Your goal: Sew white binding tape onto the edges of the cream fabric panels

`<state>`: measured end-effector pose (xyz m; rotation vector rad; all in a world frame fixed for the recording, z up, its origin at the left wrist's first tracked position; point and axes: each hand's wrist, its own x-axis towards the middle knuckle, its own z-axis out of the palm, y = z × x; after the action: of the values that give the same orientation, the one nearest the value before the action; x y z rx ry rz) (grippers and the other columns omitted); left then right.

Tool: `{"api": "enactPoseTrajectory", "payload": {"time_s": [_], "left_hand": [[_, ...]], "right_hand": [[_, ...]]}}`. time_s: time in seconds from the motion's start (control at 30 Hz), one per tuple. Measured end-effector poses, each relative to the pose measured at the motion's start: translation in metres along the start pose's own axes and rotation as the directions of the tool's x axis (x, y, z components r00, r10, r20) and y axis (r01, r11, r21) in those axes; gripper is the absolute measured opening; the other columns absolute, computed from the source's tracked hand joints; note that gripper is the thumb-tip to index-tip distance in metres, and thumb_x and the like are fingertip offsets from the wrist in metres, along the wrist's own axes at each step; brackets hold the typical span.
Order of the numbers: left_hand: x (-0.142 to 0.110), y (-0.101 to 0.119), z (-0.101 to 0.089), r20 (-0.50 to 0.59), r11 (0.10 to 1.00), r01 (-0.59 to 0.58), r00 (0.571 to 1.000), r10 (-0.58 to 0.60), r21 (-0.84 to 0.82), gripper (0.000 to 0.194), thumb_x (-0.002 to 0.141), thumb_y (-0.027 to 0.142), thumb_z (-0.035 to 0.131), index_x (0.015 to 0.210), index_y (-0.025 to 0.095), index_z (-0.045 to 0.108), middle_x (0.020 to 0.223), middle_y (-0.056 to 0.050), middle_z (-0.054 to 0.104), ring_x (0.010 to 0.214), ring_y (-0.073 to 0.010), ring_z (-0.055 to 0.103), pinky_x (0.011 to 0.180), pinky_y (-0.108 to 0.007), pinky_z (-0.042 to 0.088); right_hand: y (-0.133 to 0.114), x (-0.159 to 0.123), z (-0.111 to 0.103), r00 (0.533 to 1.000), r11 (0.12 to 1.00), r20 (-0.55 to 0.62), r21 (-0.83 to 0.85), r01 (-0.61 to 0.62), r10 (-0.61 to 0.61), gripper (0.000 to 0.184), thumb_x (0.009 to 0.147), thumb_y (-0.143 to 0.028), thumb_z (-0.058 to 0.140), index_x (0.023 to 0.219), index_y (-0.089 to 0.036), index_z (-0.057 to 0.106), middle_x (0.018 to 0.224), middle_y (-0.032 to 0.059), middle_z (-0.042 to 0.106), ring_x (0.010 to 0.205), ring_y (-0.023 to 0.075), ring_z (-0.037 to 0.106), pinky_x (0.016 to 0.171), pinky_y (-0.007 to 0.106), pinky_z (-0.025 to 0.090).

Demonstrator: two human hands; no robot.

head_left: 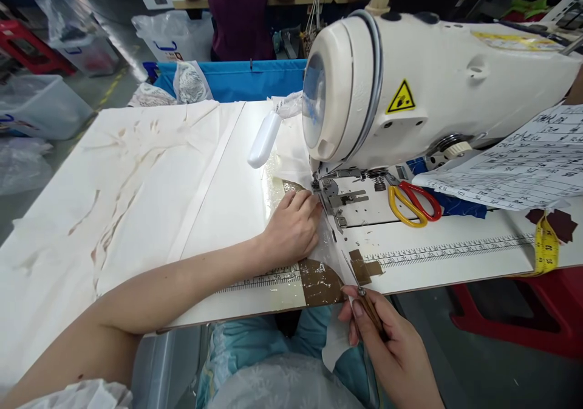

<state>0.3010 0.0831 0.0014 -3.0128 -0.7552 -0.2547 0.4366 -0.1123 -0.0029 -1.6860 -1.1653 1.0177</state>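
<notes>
My left hand [291, 226] lies with curled fingers on a thin, nearly clear strip of white fabric [325, 245], pressing it flat just left of the presser foot [334, 199] of a white sewing machine [410, 87]. My right hand [392, 348] is at the table's front edge, fingers pinched on a small brown-handled tool [368, 309] and on the lower end of the same fabric [334, 342], which hangs off the table toward my lap.
Scissors [412, 202] with red and yellow handles lie right of the needle plate. A printed sheet [514, 166] and a yellow tape measure [546, 248] are at the right. A large white cloth [136, 184] covers the table's left. Another person [239, 8] sits beyond a blue bin [246, 78].
</notes>
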Motion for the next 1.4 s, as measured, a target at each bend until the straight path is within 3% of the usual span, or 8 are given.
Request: {"api": "enactPoseTrajectory", "payload": {"time_s": [0.33, 0.5, 0.67, 0.8, 0.97, 1.07, 1.17, 1.4], "left_hand": [[0.004, -0.011, 0.011, -0.105, 0.999, 0.001, 0.994, -0.005, -0.038, 0.034, 0.093, 0.017, 0.042, 0.121, 0.003, 0.057, 0.122, -0.019, 0.057, 0.11, -0.0292, 0.052, 0.094, -0.043, 0.049], [0.015, -0.02, 0.019, -0.174, 1.0, -0.025, 0.984, 0.024, -0.004, 0.033, 0.099, 0.009, 0.028, 0.11, 0.006, 0.059, 0.102, -0.017, 0.062, 0.092, -0.0244, 0.056, 0.074, -0.037, 0.055], [0.027, -0.03, 0.017, -0.146, 0.996, -0.073, 0.986, 0.079, 0.048, 0.033, 0.1, 0.008, 0.028, 0.092, 0.009, 0.06, 0.088, -0.014, 0.064, 0.076, -0.02, 0.056, 0.06, -0.031, 0.055], [0.03, -0.045, 0.02, -0.261, 0.994, -0.054, 0.965, 0.026, -0.099, 0.021, 0.099, 0.014, 0.045, 0.087, 0.013, 0.062, 0.085, -0.009, 0.066, 0.076, -0.0179, 0.061, 0.065, -0.031, 0.056], [0.026, -0.06, 0.03, -0.378, 0.923, -0.136, 0.926, -0.011, -0.359, 0.012, 0.095, 0.021, 0.056, 0.087, 0.016, 0.063, 0.094, -0.007, 0.068, 0.087, -0.0178, 0.065, 0.074, -0.033, 0.058], [0.024, -0.061, 0.03, -0.367, 0.892, -0.141, 0.93, -0.029, -0.428, 0.012, 0.094, 0.024, 0.059, 0.087, 0.017, 0.065, 0.094, -0.007, 0.069, 0.088, -0.018, 0.066, 0.076, -0.033, 0.057], [0.024, -0.061, 0.027, -0.34, 0.878, -0.127, 0.94, -0.042, -0.461, 0.011, 0.094, 0.024, 0.059, 0.089, 0.018, 0.067, 0.096, -0.006, 0.07, 0.09, -0.0182, 0.067, 0.076, -0.033, 0.057], [0.025, -0.06, 0.022, -0.336, 0.863, -0.132, 0.941, -0.046, -0.487, 0.009, 0.093, 0.022, 0.06, 0.09, 0.018, 0.067, 0.096, -0.006, 0.07, 0.09, -0.0176, 0.068, 0.075, -0.031, 0.057]], "right_hand": [[-0.016, -0.009, -0.001, 0.976, 0.98, -0.135, -0.127, 0.156, -0.173, 0.026, 0.099, -0.032, 0.05, 0.119, -0.027, 0.066, 0.075, 0.0006, 0.066, 0.049, 0.011, 0.053, 0.044, 0.02, 0.044], [-0.046, 0.008, -0.003, 0.894, 0.89, -0.085, -0.173, 0.421, -0.439, 0.027, 0.097, -0.022, 0.053, 0.12, -0.032, 0.061, 0.063, -0.0061, 0.055, 0.04, 0.0079, 0.04, 0.035, 0.019, 0.031], [-0.07, 0.022, 0.001, 0.821, 0.813, 0.019, -0.135, 0.567, -0.57, 0.025, 0.098, -0.019, 0.046, 0.119, -0.029, 0.054, 0.068, -0.0072, 0.061, 0.047, 0.0073, 0.052, 0.042, 0.017, 0.04], [-0.053, 0.025, 0.001, 0.829, 0.79, 0.052, -0.273, 0.549, -0.557, 0.026, 0.1, -0.019, 0.041, 0.122, -0.023, 0.054, 0.09, -0.0004, 0.074, 0.07, 0.0114, 0.069, 0.062, 0.02, 0.053], [-0.016, 0.048, 0.002, 0.838, 0.718, -0.115, -0.586, 0.376, -0.533, 0.029, 0.103, -0.026, 0.039, 0.117, -0.009, 0.058, 0.09, 0.009, 0.077, 0.071, 0.017, 0.074, 0.053, 0.023, 0.051], [-0.008, 0.066, 0.006, 0.798, 0.63, -0.183, -0.722, 0.287, -0.574, 0.033, 0.103, -0.026, 0.037, 0.117, -0.007, 0.06, 0.081, 0.0071, 0.077, 0.062, 0.0171, 0.072, 0.047, 0.025, 0.047], [-0.008, 0.08, 0.013, 0.766, 0.553, -0.165, -0.785, 0.28, -0.621, 0.032, 0.102, -0.021, 0.038, 0.118, -0.008, 0.062, 0.088, 0.0074, 0.078, 0.067, 0.0164, 0.073, 0.049, 0.025, 0.046], [-0.008, 0.092, 0.023, 0.764, 0.532, -0.15, -0.799, 0.28, -0.627, 0.029, 0.098, -0.018, 0.043, 0.114, -0.012, 0.067, 0.087, 0.0044, 0.077, 0.066, 0.0154, 0.071, 0.05, 0.027, 0.042]]}}
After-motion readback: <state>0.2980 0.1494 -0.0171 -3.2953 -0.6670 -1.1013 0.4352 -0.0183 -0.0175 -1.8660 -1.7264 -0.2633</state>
